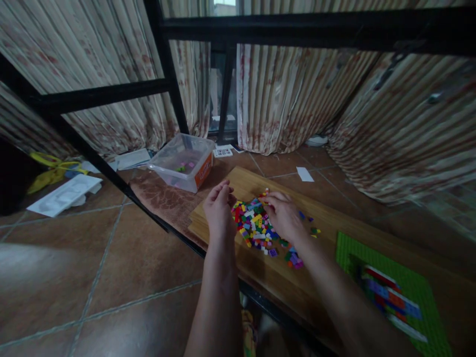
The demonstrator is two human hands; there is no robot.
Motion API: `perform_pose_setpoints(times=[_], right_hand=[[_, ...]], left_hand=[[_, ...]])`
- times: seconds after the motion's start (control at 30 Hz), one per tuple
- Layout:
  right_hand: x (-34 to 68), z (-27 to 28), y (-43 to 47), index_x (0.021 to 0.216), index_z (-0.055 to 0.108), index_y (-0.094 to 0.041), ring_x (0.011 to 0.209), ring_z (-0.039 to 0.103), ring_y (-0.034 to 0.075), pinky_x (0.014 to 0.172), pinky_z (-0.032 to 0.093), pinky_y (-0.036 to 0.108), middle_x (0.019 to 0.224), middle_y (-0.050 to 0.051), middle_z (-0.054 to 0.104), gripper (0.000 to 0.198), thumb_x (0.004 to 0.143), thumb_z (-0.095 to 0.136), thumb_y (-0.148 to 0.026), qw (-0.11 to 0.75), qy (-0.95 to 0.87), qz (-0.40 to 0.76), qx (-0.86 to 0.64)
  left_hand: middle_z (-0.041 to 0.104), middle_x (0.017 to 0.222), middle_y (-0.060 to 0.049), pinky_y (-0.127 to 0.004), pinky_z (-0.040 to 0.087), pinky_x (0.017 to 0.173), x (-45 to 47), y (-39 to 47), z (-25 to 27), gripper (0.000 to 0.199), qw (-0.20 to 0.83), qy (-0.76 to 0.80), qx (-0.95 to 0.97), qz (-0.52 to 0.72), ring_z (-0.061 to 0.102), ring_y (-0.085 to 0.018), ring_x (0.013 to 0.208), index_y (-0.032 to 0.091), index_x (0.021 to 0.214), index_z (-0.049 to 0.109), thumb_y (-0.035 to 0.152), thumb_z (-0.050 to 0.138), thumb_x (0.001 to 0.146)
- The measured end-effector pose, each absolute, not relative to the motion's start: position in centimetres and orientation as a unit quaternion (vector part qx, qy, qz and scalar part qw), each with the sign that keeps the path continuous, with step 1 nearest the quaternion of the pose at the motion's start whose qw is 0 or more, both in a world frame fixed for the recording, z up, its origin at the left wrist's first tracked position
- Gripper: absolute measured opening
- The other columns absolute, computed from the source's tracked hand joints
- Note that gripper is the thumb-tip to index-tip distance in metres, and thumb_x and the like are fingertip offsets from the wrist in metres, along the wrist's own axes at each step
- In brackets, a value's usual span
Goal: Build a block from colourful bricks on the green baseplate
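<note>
Nearest to us, at the lower right, we note a green baseplate (351, 243) lying on the wooden board (243, 181), with a layered build (390, 297) of red, blue, orange and white bricks on it. Beyond it to the left, we find the heap of loose bricks (256, 225), spread over the board between and below the two hands. The right hand (282, 210) reaches into the heap's far right side, fingers bent down; we cannot tell whether a brick is gripped. We observe the left hand (219, 198) raised at the heap's left side, fingers curled inward; whether it holds anything, we cannot determine. Past the board's left end we record a clear plastic tub (173, 179) with an orange label, containing a few pink and green pieces. Farther back, we see striped curtains (273, 99) reaching the tiled floor (148, 248).
</note>
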State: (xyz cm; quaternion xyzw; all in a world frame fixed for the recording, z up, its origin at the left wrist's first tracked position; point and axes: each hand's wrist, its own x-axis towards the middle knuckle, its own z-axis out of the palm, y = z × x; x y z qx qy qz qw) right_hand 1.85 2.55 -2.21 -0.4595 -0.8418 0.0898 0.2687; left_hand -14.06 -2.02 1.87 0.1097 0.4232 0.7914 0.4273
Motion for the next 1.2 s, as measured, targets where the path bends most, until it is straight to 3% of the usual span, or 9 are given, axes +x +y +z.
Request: perform_pose_setpoints(times=[0.23, 0.47, 0.6, 0.77, 0.93, 1.2], right_hand=[[0.9, -2.1, 5.8, 0.101, 0.073, -0.023, 0.1, 0.058, 0.022, 0.099, 0.039, 0.041, 0.103, 0.006, 0.069, 0.033, 0.081, 0.054, -0.005, 0.129, -0.91, 0.132, -0.371], [0.7, -2.0, 6.4, 0.097, 0.074, -0.021, 0.096, 0.058, 0.023, 0.091, 0.042, 0.039, 0.097, 0.008, 0.069, 0.023, 0.083, 0.058, -0.01, 0.112, -0.918, 0.14, -0.354], [0.9, -1.9, 5.9, 0.097, 0.073, -0.021, 0.093, 0.059, 0.022, 0.09, 0.043, 0.039, 0.092, 0.008, 0.069, 0.022, 0.087, 0.055, -0.014, 0.153, -0.915, 0.14, -0.346], [1.9, -0.5, 3.4, 0.104, 0.071, -0.022, 0.094, 0.063, 0.021, 0.086, 0.046, 0.035, 0.097, 0.006, 0.072, 0.026, 0.092, 0.049, -0.023, 0.28, -0.841, 0.208, -0.413], [2.8, -0.2, -0.3, 0.103, 0.071, -0.02, 0.081, 0.065, 0.02, 0.074, 0.047, 0.031, 0.08, 0.002, 0.072, 0.029, 0.09, 0.049, -0.036, 0.366, -0.72, 0.322, -0.494], [4.7, -1.6, -3.6, 0.099, 0.07, -0.018, 0.076, 0.066, 0.02, 0.072, 0.051, 0.033, 0.086, 0.005, 0.074, 0.035, 0.084, 0.057, -0.046, 0.469, -0.564, 0.427, -0.528]], left_hand=[[0.06, 0.069, 0.002, -0.019, 0.039, 0.058, -14.4, -1.9, 1.9, 0.023, 0.441, 0.422, 0.109, 0.785, 0.049, -0.003, 0.054, 0.013, 0.083, 0.071, 0.022, 0.072, 0.062], [0.059, 0.068, 0.002, -0.018, 0.035, 0.055, -14.2, -1.9, 1.9, 0.023, 0.464, 0.434, 0.121, 0.763, 0.047, -0.003, 0.053, 0.012, 0.084, 0.07, 0.021, 0.07, 0.062], [0.059, 0.068, 0.003, -0.018, 0.036, 0.055, -14.4, -1.9, 1.8, 0.023, 0.462, 0.452, 0.132, 0.751, 0.047, -0.003, 0.053, 0.012, 0.085, 0.069, 0.021, 0.068, 0.064], [0.06, 0.066, 0.002, -0.019, 0.037, 0.055, -13.9, -2.0, 1.5, 0.021, 0.492, 0.529, 0.216, 0.657, 0.048, -0.006, 0.054, 0.012, 0.083, 0.07, 0.026, 0.07, 0.067], [0.062, 0.064, 0.0, -0.021, 0.039, 0.056, -11.8, -2.2, 1.1, 0.023, 0.569, 0.515, 0.357, 0.533, 0.052, -0.01, 0.059, 0.012, 0.073, 0.069, 0.035, 0.072, 0.069], [0.056, 0.057, 0.002, -0.021, 0.041, 0.056, -8.7, -2.3, 0.4, 0.022, 0.604, 0.487, 0.401, 0.487, 0.051, -0.009, 0.055, 0.014, 0.065, 0.061, 0.033, 0.07, 0.073]])
